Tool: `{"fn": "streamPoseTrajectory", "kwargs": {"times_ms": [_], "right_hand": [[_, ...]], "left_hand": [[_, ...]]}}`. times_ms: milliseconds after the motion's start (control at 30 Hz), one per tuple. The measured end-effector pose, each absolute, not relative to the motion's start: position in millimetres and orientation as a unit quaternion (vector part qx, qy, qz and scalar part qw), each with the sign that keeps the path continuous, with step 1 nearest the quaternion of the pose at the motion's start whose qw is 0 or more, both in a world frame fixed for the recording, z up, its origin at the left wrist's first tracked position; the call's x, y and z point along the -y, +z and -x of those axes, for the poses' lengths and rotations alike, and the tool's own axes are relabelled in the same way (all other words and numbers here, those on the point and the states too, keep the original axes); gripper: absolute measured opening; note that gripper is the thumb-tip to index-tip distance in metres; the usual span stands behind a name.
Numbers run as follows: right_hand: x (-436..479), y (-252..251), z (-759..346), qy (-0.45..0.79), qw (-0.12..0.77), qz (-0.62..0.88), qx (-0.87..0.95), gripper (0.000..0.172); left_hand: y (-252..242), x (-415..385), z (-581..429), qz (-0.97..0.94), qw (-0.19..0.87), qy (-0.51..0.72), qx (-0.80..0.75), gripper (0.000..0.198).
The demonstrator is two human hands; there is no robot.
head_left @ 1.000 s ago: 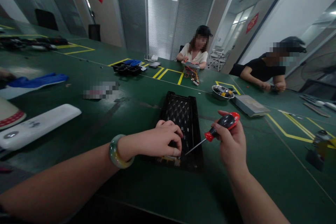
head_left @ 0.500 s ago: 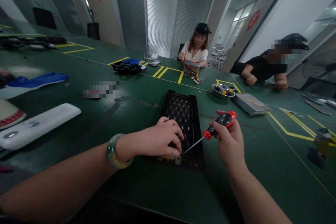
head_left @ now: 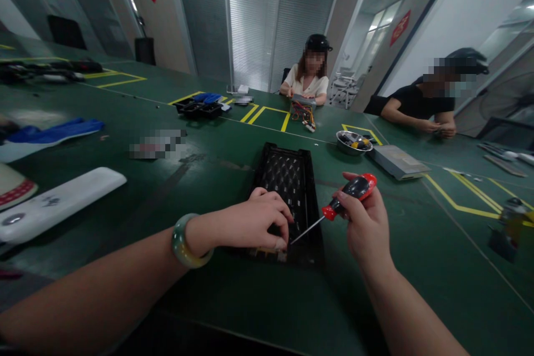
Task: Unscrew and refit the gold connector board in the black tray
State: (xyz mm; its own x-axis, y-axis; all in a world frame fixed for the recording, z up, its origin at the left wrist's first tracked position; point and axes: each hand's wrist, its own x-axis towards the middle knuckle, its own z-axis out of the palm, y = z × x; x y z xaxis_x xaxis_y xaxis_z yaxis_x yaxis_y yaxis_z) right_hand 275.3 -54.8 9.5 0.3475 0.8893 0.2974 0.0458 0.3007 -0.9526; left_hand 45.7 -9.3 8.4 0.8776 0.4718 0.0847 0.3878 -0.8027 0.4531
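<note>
red-and-black screwdriver sits clenched in your right hand, fingers and thumb wrapped round its handle, its thin steel shaft slanting left and down toward the near end of the black plastic lattice tray. your left hand curls over that end of the tray, fingertips down on a small circuit board that lies inside it, partly hidden by your hand; whether those fingers pinch the board or only press on it, you cannot tell. the screwdriver's tip ends just beside your left fingertips. a mottled green jade bangle circles your left wrist. the tray lies beneath your hands on a dark green work mat. ahead of your right hand sit a steel bowl of small parts and a flat grey metal box. left of your left hand lie a long white padded strip and blue rubber gloves. straight ahead, a co-worker in a cream blouse has both hands on a grey unit with coloured wires; off to your right, a co-worker in a black shirt holds both hands together at the table's edge.
</note>
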Motion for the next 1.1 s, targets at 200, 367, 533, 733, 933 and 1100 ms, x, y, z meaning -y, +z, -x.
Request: {"fn": "streamPoseTrajectory", "kwargs": {"times_ms": [200,367,533,733,933,1100], "right_hand": [[53,8,-275,0.323,0.657,0.491,0.472,0.037],[53,7,-274,0.327,0.659,0.494,0.463,0.038],[53,7,-273,0.328,0.654,0.496,0.467,0.039],[54,9,-271,0.325,0.655,0.494,0.47,0.037],[56,10,-268,0.336,0.65,0.499,0.464,0.039],[56,10,-268,0.332,0.655,0.497,0.462,0.039]], "left_hand": [[8,9,-46,-0.942,0.224,0.093,-0.231,0.012],[9,8,-45,-0.938,0.234,0.092,-0.239,0.011],[10,8,-45,-0.936,0.226,0.091,-0.254,0.008],[18,10,-41,-0.937,0.225,0.079,-0.257,0.009],[16,11,-41,-0.938,0.219,0.069,-0.261,0.015],[11,12,-43,-0.934,0.216,0.067,-0.278,0.014]]}}
